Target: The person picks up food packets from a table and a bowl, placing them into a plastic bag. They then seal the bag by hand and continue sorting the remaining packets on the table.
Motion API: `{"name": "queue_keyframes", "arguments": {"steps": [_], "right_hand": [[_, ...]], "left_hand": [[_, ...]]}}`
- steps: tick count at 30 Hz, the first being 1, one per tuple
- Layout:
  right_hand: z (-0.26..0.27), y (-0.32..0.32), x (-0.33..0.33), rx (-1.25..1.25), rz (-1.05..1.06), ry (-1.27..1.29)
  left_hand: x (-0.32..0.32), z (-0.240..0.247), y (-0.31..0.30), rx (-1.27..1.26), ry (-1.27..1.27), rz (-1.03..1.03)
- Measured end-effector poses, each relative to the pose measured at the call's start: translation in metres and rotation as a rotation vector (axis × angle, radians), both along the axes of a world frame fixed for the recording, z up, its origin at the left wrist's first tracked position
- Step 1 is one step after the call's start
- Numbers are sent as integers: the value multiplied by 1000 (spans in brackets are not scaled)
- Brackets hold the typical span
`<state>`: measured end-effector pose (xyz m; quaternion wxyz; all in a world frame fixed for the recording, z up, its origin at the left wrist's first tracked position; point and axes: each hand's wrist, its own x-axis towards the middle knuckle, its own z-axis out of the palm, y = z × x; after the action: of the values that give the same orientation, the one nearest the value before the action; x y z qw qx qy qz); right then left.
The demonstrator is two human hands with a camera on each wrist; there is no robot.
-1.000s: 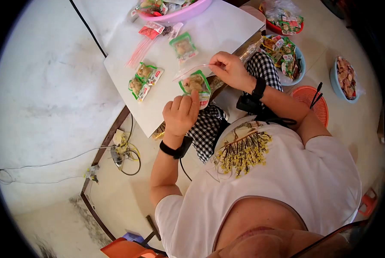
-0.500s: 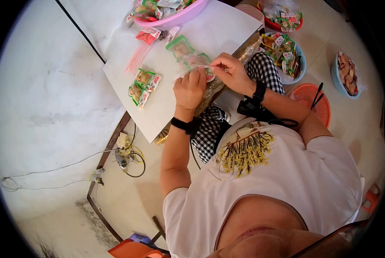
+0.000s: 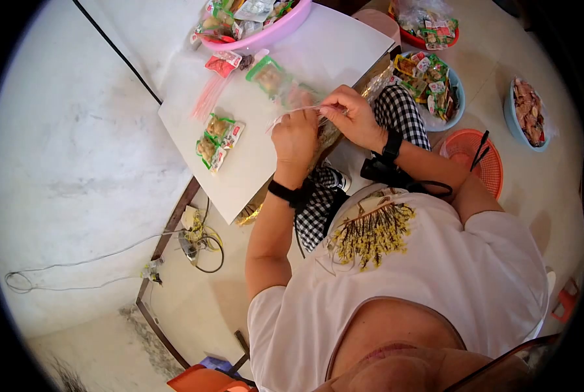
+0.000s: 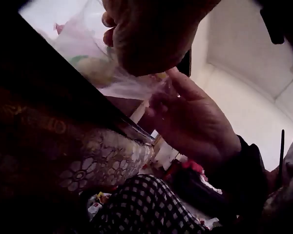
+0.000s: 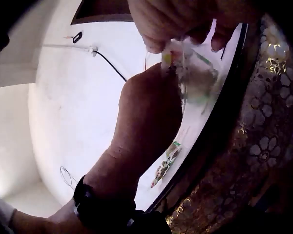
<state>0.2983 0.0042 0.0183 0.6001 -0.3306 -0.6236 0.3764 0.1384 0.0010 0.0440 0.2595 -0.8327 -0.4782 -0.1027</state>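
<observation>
My left hand point(image 3: 295, 142) and right hand point(image 3: 354, 117) are close together at the table's near edge. Between them they pinch the mouth of a clear zip bag point(image 4: 132, 88), whose pinkish closing strip runs across their fingertips. Through the film show a green-edged food packet point(image 3: 269, 77) and a second packet point(image 3: 298, 97) nearer the hands. In the right wrist view the right hand's fingers curl over the bag point(image 5: 198, 80), and the left hand point(image 5: 151, 105) meets it from below. Part of the bag's mouth is hidden behind the fingers.
On the white table point(image 3: 239, 183) lie a pair of green-edged packets point(image 3: 220, 137), a fan of pink-striped bags point(image 3: 210, 95) and a red packet point(image 3: 223, 63). A pink basin point(image 3: 282, 31) stands at the back. Blue basins point(image 3: 460, 98) and an orange basket point(image 3: 491, 166) sit on the floor at right.
My left hand has left the packet it touched and moved up and right to the bag's edge. That packet has shifted away from me into the bag. The right hand stays nearly in place.
</observation>
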Motion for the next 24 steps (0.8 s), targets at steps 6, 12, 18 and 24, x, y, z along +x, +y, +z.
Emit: {"name": "queue_keyframes", "arguments": {"steps": [6,12,18,24], "right_hand": [[1,2,4,39,-5,-40],[4,0,2,28,-2,-33],[0,0,-5,19,23,-2],[3,-1,-5,-6,28,34]], "left_hand": [[-23,1,-21,72,-78,-69],[-36,3,-33,80,-117,-57],[-26,-2,-19,127,-235,43],[1,-20,-12,-35,-172,133]]}}
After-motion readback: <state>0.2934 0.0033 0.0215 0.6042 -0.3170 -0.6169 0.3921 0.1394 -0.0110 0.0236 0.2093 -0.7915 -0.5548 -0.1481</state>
